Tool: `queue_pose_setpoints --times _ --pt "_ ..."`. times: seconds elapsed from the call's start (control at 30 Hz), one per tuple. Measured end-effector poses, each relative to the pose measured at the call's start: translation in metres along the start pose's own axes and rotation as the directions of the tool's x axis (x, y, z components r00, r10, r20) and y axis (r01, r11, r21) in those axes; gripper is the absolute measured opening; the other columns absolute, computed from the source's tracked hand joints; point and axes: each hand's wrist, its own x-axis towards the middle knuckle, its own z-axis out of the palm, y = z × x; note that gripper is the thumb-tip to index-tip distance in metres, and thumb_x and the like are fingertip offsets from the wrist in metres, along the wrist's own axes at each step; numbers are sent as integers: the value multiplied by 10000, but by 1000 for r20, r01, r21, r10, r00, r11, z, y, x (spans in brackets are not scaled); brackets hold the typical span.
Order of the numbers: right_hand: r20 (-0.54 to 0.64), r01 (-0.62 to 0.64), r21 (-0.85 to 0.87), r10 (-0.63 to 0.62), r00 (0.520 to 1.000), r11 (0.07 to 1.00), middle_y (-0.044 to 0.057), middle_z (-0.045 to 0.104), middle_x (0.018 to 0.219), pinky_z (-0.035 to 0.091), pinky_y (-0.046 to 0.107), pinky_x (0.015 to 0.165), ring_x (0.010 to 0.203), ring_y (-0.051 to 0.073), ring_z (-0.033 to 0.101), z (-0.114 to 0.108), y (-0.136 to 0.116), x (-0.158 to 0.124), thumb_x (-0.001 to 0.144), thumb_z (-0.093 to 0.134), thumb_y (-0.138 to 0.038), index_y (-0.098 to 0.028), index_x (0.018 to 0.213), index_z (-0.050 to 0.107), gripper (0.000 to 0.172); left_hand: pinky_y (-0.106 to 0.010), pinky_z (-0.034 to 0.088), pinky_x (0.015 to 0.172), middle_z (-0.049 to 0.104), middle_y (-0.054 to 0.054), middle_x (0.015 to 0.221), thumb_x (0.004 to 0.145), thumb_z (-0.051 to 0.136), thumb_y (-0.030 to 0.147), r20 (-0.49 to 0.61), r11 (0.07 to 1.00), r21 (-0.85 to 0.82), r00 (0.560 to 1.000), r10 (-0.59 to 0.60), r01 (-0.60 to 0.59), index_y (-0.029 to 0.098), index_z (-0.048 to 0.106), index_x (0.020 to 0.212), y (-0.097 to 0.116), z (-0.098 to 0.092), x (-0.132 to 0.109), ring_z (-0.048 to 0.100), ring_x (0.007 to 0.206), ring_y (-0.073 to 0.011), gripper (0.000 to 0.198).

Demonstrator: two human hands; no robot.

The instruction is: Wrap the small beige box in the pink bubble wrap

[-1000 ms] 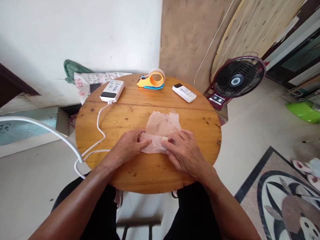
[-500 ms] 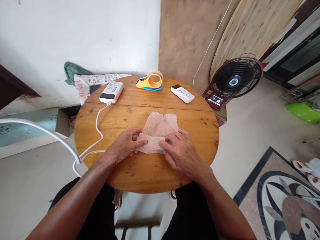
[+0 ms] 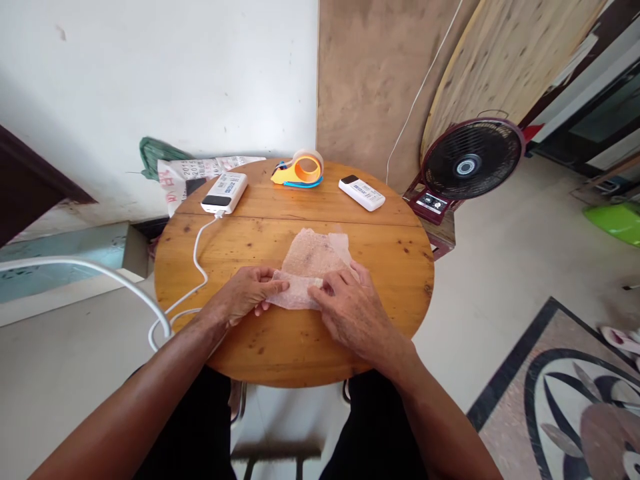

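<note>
wrap (image 3: 314, 257) lies mid-table (image 3: 300, 350), near edge looks doubled over. my left hand (image 3: 245, 299) pinches its near-left corner, thumb on top, fingers curled below. my right hand (image 3: 350, 310) loose, fingers apart, tips pressing down on near-right part of wrap; clamps nothing. power bank (image 3: 225, 193) far left, white cable (image 3: 197, 257) running off table's left edge. tape dispenser (image 3: 297, 171) at far edge, remote (image 3: 361, 193) near it, to right. fan (image 3: 470, 167) on floor beyond table, right.

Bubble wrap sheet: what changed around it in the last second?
Barely anything. The left hand and right hand stay on the near folded edge of the clear bubble wrap sheet; nothing taken or released. Orange tape dispenser and white remote unmoved.
</note>
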Motion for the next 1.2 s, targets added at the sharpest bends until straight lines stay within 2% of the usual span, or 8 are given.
queue_pose_setpoints --times 0.17,0.5,0.6,0.7,0.8,0.93,1.07,1.2 --pt "23 -19 14 19 1000 1000 72 569 955 205 482 1027 922 224 452 -3 -2 2 818 495 -168 -210 1002 612 222 -152 334 335 475 57 535 681 675 394 -39 999 -28 999 37 -38 160 523 658 4 6 0 410 406 -50 281" --pt "25 -20 51 19 1000 998 81 562 962 221 477 1004 937 234 441 -4 0 5 777 525 -188 -205 1020 610 258 -196 429 347 489 62 515 645 682 345 -134 987 -104 985 111 -126 174 455 653 22 30 0 467 426 -82 284" --pt "17 -18 53 17 1000 998 84 560 957 237 474 990 936 235 441 -2 0 5 783 520 -186 -200 1003 609 238 -189 395 324 509 71 534 652 670 308 -156 993 -63 983 92 -103 172 490 781 22 31 0 452 390 -78 260" --pt "4 -11 57 11 1000 998 86 560 960 238 477 994 936 236 443 -1 0 4 789 519 -184 -198 997 608 227 -187 386 335 568 54 630 669 672 338 -115 1000 -20 993 14 -16 174 531 979 18 24 -2 471 403 -78 378" --pt "-6 -4 62 4 1000 998 88 558 966 243 480 995 942 240 446 0 0 3 791 523 -189 -198 998 607 224 -187 359 350 547 32 595 690 648 417 -28 997 63 999 -35 37 154 583 817 15 20 -2 462 417 -82 299" --pt "-23 -8 63 10 1000 998 90 557 968 245 483 997 940 243 448 1 0 3 789 527 -191 -200 1017 608 241 -184 276 355 424 46 474 702 592 408 34 991 135 999 -26 21 170 482 574 19 23 0 373 406 -75 292" --pt "-26 -7 63 9 1000 998 93 560 969 243 482 1002 948 245 449 2 -1 3 794 522 -185 -194 1028 607 249 -189 244 390 379 52 475 721 531 350 39 958 277 997 68 -76 180 409 537 28 29 -2 335 439 -72 278" --pt "-38 -8 66 11 999 998 89 565 970 229 488 1024 950 243 456 3 -1 2 789 533 -176 -184 1001 613 227 -182 274 418 449 43 507 715 537 318 -28 900 410 984 175 -149 166 463 584 29 33 -1 406 475 -83 214"
